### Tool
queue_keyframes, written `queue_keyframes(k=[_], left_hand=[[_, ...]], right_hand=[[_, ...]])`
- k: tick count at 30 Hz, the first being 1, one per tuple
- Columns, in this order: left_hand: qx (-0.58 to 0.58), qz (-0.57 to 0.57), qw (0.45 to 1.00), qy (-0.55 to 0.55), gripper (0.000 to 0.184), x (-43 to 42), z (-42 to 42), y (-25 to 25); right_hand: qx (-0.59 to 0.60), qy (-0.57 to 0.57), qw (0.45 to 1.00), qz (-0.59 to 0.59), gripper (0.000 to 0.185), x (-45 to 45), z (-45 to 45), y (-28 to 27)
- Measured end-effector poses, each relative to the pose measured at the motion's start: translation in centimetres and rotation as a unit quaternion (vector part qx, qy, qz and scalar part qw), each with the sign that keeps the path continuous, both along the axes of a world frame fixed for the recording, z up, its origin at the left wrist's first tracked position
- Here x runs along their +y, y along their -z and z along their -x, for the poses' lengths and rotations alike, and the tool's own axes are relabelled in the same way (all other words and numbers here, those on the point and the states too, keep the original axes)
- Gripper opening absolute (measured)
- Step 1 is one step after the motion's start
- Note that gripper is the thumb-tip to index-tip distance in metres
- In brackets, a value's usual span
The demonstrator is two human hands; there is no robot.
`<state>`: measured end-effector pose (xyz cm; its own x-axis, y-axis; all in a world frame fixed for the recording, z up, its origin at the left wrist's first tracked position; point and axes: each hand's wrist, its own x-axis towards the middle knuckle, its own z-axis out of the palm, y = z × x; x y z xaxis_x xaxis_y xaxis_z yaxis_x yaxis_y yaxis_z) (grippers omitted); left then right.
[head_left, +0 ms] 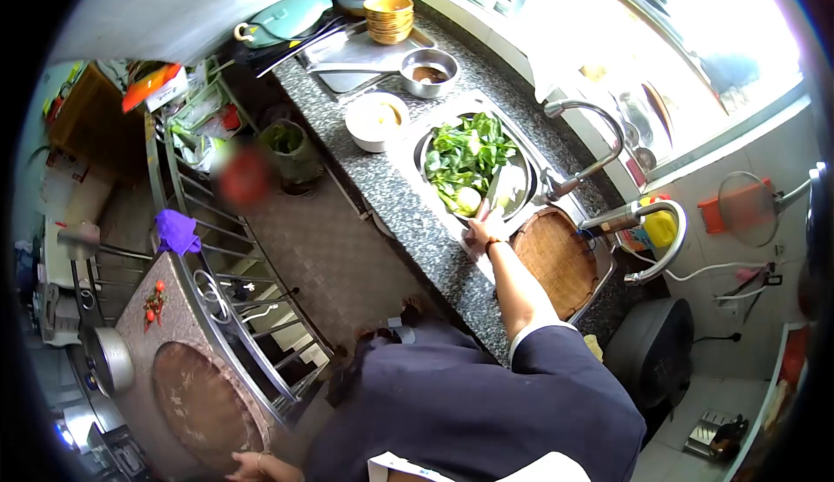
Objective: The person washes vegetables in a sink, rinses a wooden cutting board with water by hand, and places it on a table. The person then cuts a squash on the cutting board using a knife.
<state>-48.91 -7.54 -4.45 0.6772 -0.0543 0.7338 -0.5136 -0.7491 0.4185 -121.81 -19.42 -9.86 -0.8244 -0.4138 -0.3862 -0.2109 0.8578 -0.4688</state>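
My right hand (480, 232) is closed round the handle of a knife (495, 191), whose blade lies over the near right part of the sink basin. Leafy greens (469, 152) fill much of that basin, and a pale round vegetable (468, 201) sits beside the blade. At the bottom left, my left hand (248, 466) is at the edge of a round wooden board (204, 404) on the speckled counter; its fingers are partly cut off and too small to read clearly. A woven round tray (556, 260) lies over the sink's other side.
A white bowl (376, 122), a saucepan (429, 74) and stacked bowls (388, 20) stand on the granite counter. Two curved faucets (599, 165) rise behind the sink. A metal railing (261, 308) and red chilies (155, 302) are on the left.
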Motion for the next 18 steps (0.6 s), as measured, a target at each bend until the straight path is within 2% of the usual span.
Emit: queue_keyframes(k=[1, 2, 3, 4, 5, 6, 7, 8, 10, 11, 12, 14, 16, 18], left_hand=[[-0.004, -0.002, 1.0, 0.007, 0.055, -2.2, 2.2, -2.3], [-0.166, -0.071, 0.969, 0.169, 0.056, -4.6, 5.1, -4.4], [-0.106, -0.09, 0.954, 0.267, 0.059, -7.6, 8.7, -5.7], [-0.022, -0.088, 0.939, 0.331, 0.057, -10.8, 15.5, -8.2], [0.014, -0.065, 0.879, 0.472, 0.055, -13.7, 17.7, -6.8], [0.171, -0.069, 0.818, 0.545, 0.055, -16.0, 23.5, -7.2], [0.25, -0.06, 0.747, 0.614, 0.052, -18.1, 28.6, -6.3], [0.203, -0.153, 0.681, 0.687, 0.046, -19.7, 34.1, -7.1], [0.072, -0.22, 0.558, 0.797, 0.035, -21.4, 44.5, -6.4], [0.061, -0.263, 0.481, 0.834, 0.034, -21.6, 49.3, -6.1], [0.081, -0.279, 0.408, 0.865, 0.034, -21.5, 53.5, -5.4], [0.111, -0.391, 0.332, 0.851, 0.028, -21.4, 61.0, -2.4], [0.1, -0.456, 0.333, 0.819, 0.03, -21.5, 66.4, 3.2], [-0.05, -0.534, 0.337, 0.773, 0.035, -21.8, 69.7, 3.9]], right_hand=[[-0.012, 0.013, 1.0, 0.008, 0.065, -0.3, 0.6, 1.0], [-0.043, 0.042, 0.998, 0.034, 0.066, -0.3, 1.0, 1.7], [-0.062, 0.103, 0.99, 0.068, 0.064, 0.1, 1.0, 1.3], [0.002, 0.078, 0.991, 0.108, 0.061, 0.6, 1.1, 1.4], [-0.011, 0.089, 0.984, 0.155, 0.059, 1.3, 1.8, 2.1], [-0.023, 0.101, 0.974, 0.2, 0.056, 2.1, 2.5, 3.0], [-0.036, 0.133, 0.954, 0.267, 0.047, 2.6, 3.1, 4.1], [-0.05, 0.141, 0.937, 0.314, 0.046, 3.4, 2.9, 2.9], [0.056, 0.104, 0.941, 0.317, 0.045, 5.2, 3.3, 3.4], [-0.037, 0.15, 0.917, 0.368, 0.045, 6.0, 3.5, 4.0], [-0.071, 0.152, 0.902, 0.397, 0.044, 6.5, 3.4, 2.8], [-0.166, 0.197, 0.873, 0.414, 0.042, 6.8, 2.8, -1.9], [-0.186, 0.198, 0.862, 0.427, 0.042, 7.2, 2.6, -4.2], [-0.193, 0.173, 0.852, 0.456, 0.04, 7.8, 2.9, -5.2]])
